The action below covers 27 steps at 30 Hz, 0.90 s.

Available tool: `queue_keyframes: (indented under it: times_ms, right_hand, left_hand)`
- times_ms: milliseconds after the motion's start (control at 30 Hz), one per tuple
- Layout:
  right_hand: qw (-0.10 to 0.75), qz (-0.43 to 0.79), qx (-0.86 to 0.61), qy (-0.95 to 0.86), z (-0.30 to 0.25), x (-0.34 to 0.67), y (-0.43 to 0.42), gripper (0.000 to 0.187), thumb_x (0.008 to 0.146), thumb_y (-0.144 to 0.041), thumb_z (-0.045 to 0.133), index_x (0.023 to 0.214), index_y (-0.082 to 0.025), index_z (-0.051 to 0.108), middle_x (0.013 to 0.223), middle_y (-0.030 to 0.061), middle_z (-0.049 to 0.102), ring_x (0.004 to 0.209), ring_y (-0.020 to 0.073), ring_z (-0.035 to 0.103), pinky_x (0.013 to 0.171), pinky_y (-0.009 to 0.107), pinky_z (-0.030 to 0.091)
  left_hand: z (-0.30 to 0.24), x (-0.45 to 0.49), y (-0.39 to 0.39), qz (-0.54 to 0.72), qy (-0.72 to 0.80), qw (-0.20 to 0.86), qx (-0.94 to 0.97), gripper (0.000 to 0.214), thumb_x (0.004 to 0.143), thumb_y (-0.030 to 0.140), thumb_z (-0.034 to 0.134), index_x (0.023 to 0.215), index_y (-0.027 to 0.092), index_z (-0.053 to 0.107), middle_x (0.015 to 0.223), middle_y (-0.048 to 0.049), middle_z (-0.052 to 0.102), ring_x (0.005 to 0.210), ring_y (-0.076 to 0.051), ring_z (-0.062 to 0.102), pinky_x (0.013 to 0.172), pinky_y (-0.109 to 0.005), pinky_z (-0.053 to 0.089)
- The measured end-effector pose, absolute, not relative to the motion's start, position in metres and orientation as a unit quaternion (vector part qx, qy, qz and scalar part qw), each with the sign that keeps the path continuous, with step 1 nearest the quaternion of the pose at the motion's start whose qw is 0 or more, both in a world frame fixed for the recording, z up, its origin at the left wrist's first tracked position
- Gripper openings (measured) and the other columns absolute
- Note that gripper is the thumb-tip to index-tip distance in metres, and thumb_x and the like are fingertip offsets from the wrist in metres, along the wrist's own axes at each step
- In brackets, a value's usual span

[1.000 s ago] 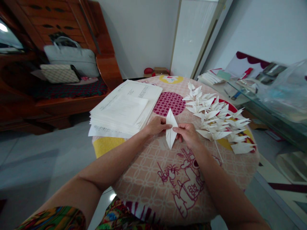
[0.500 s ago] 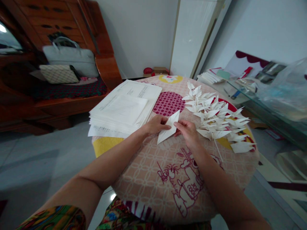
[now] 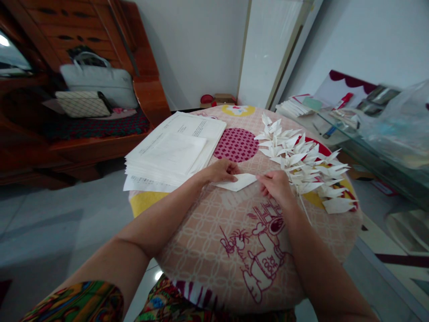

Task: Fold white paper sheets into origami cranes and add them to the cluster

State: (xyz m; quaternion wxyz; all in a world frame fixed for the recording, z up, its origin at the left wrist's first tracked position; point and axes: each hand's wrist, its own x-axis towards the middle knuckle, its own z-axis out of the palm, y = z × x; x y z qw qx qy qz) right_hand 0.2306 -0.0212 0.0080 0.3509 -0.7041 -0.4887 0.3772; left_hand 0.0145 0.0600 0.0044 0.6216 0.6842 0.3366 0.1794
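A folded piece of white paper (image 3: 240,182), long and diamond-like with pointed ends, lies just over the table between my hands. My left hand (image 3: 221,171) pinches its left part, thumb on top, hiding some of that end. At the right tip, the fingers of my right hand (image 3: 274,182) are closed on the point. Several folded white paper cranes (image 3: 295,154) cluster on the table to the right, close by my right hand. To the left rests a thick stack of printed paper (image 3: 161,156), with a smaller blank sheet (image 3: 182,151) on top.
The round table (image 3: 201,241) has a patterned cloth. A wooden bench (image 3: 147,89) with bags (image 3: 97,80) stands at the left. On the right is a glass shelf (image 3: 372,147) bearing papers and a plastic bag (image 3: 398,125).
The folded paper has turned from a steep slant to nearly level. My right hand has moved right, from the paper's side to its right tip; my left hand has barely shifted.
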Motion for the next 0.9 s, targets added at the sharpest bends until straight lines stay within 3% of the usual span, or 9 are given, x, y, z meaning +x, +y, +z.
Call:
queue_keyframes:
  times_ms: [100,300,433,633,800,900]
  right_hand:
    - [0.409,0.178,-0.642,-0.623,0.01,0.235,-0.02,0.012,0.076,-0.024,0.065,0.067,-0.017,0.067,0.061,0.0034,0.067,0.057,0.0165,0.059,0.055,0.028,0.046]
    - [0.322,0.117,-0.49,-0.802,0.005,0.208,-0.02,0.022,0.076,-0.008,0.057,0.087,-0.018,0.074,0.092,0.01,0.072,0.092,0.0233,0.062,0.083,0.034,0.048]
    - [0.255,0.134,-0.492,-0.822,-0.005,0.203,-0.019,0.024,0.076,-0.002,0.057,0.087,-0.015,0.074,0.093,0.012,0.07,0.091,0.0233,0.062,0.081,0.033,0.048]
    - [0.235,0.138,-0.487,-0.83,-0.008,0.208,-0.02,0.02,0.081,-0.003,0.059,0.084,-0.016,0.074,0.095,0.0114,0.07,0.093,0.0231,0.063,0.083,0.034,0.048]
    - [0.227,0.129,-0.473,-0.841,-0.008,0.209,-0.022,0.021,0.082,-0.002,0.061,0.074,-0.018,0.073,0.091,0.0089,0.072,0.091,0.0216,0.064,0.083,0.033,0.049]
    - [0.217,0.128,-0.462,-0.85,-0.008,0.21,-0.024,0.014,0.082,-0.006,0.068,0.079,-0.018,0.075,0.092,0.0083,0.072,0.092,0.0215,0.064,0.083,0.033,0.049]
  left_hand:
    - [0.006,0.016,0.062,0.157,0.326,0.585,0.726,0.016,0.061,0.014,0.075,0.076,0.014,0.073,0.062,-0.0005,0.066,0.054,-0.011,0.055,0.053,-0.021,0.036]
    - [0.009,0.024,0.061,0.124,0.337,0.46,0.812,0.014,0.067,0.014,0.069,0.08,0.014,0.073,0.061,0.0013,0.064,0.056,-0.011,0.054,0.055,-0.021,0.034]
    - [0.009,0.024,0.057,0.127,0.341,0.362,0.858,0.017,0.069,0.015,0.069,0.086,0.014,0.073,0.068,0.0017,0.066,0.064,-0.011,0.056,0.061,-0.021,0.036]
    - [0.003,0.013,0.045,0.178,0.347,0.232,0.891,0.02,0.07,0.009,0.07,0.09,0.013,0.071,0.086,-0.003,0.069,0.079,-0.015,0.06,0.072,-0.024,0.043]
    - [0.0,0.007,0.039,0.169,0.317,0.207,0.91,0.013,0.078,0.006,0.063,0.081,0.014,0.072,0.083,-0.0037,0.069,0.08,-0.015,0.061,0.076,-0.024,0.044]
    - [0.003,0.004,0.037,0.152,0.303,0.223,0.914,0.015,0.081,0.006,0.06,0.084,0.014,0.072,0.083,-0.0033,0.069,0.077,-0.013,0.061,0.073,-0.023,0.044]
